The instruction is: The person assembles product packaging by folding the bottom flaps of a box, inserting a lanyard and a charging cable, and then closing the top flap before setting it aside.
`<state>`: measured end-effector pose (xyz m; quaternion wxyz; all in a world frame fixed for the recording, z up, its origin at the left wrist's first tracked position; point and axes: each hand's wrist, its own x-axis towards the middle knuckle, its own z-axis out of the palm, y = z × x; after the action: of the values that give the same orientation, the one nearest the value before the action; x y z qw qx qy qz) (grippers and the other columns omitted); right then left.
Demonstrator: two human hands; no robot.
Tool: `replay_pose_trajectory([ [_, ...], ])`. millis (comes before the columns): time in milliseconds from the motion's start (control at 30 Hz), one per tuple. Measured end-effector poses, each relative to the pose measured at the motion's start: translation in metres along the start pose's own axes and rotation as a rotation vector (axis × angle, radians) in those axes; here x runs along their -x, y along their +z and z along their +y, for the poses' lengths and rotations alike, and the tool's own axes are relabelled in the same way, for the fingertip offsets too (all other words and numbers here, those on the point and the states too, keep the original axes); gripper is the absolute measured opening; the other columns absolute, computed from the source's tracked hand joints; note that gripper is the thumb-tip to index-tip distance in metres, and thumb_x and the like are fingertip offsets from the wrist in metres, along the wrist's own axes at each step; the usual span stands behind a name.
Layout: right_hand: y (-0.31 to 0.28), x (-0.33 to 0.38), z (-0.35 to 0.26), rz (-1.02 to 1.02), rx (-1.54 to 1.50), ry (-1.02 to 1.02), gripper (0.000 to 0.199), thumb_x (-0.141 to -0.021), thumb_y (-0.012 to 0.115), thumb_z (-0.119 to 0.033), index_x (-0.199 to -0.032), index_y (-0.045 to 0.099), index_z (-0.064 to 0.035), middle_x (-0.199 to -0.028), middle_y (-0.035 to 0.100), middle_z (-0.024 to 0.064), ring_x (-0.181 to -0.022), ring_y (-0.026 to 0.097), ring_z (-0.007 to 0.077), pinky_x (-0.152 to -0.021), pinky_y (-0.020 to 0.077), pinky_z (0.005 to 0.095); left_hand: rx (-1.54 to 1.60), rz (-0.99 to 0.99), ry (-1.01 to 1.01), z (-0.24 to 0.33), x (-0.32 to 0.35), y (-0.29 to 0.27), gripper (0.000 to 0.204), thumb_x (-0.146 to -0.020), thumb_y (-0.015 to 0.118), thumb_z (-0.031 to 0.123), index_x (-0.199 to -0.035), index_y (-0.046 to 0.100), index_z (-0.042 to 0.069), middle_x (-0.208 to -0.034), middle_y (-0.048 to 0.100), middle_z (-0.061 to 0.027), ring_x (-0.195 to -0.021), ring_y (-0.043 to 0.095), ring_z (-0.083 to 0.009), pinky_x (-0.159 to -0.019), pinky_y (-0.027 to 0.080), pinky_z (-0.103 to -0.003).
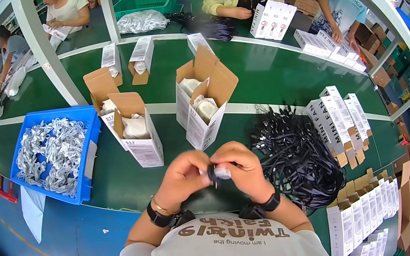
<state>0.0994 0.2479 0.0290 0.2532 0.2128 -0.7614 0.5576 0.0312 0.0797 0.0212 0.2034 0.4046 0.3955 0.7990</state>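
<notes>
Black-and-white small part [217, 174] pinched between both hands above the green table [116, 182].

Its shape is mostly hidden by the closed fingers of the left hand [184, 178] and right hand [245, 170]; a heap of black cords [295, 158] lies just right, open cartons [201, 104] beyond.

Your left hand [183, 177] and right hand [243, 168] meet just above the green table [271, 69], fingers pinching a small black-and-white part [217, 174] between them. Pile of black straps [293, 159] just beside your right hand. Open cartons [134, 129] stand ahead, white pouches inside. Blue bin [84, 174] of coiled white cables to your left. Co-workers sit across the table.
</notes>
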Motion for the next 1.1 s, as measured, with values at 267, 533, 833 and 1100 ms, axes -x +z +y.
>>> replay_pose_trajectory([
  [267,0.034,0.013,0.005,-0.010,-0.280,0.254,0.041,-0.097,0.049,-0.013,-0.135,0.040,-0.0004,-0.136,0.039,0.0140,-0.115,0.047,0.0203,-0.099,0.0384,0.0312,-0.821,0.276,0.440,-0.013,0.000,-0.007,0.025,-0.072,0.070,-0.006,-0.089,0.056,0.007,-0.090,0.052,-0.0068,-0.080,0.052,-0.0217,-0.068,0.043,-0.033],
  [533,0.037,0.011,-0.003,-0.012,-0.264,0.340,0.044,-0.098,0.046,-0.021,-0.135,0.039,0.0030,-0.125,0.048,0.0118,-0.115,0.047,0.0204,-0.101,0.0348,0.0331,-1.188,0.182,0.592,-0.011,0.008,-0.009,0.030,-0.064,0.074,-0.002,-0.086,0.057,0.008,-0.090,0.052,-0.0058,-0.078,0.053,-0.0259,-0.068,0.043,-0.037],
  [833,0.009,-0.054,-0.043,0.080,0.339,0.008,0.023,-0.090,0.053,-0.012,-0.108,0.056,0.0016,-0.098,0.058,0.0144,-0.087,0.056,0.0275,-0.084,0.0424,0.0343,-1.058,0.236,0.646,-0.012,0.006,0.001,0.041,-0.069,0.073,0.002,-0.107,0.059,0.007,-0.100,0.056,-0.0078,-0.084,0.056,-0.0261,-0.075,0.044,-0.037],
  [1100,0.001,-0.104,-0.019,-0.114,1.077,-0.048,0.019,-0.083,0.061,-0.007,-0.102,0.058,-0.0023,-0.086,0.062,0.0129,-0.083,0.058,0.0330,-0.086,0.0438,0.0430,-1.081,0.243,0.358,-0.013,0.003,-0.001,0.061,-0.073,0.072,0.004,-0.128,0.046,0.003,-0.115,0.051,-0.0146,-0.104,0.052,-0.0316,-0.087,0.043,-0.039],
])
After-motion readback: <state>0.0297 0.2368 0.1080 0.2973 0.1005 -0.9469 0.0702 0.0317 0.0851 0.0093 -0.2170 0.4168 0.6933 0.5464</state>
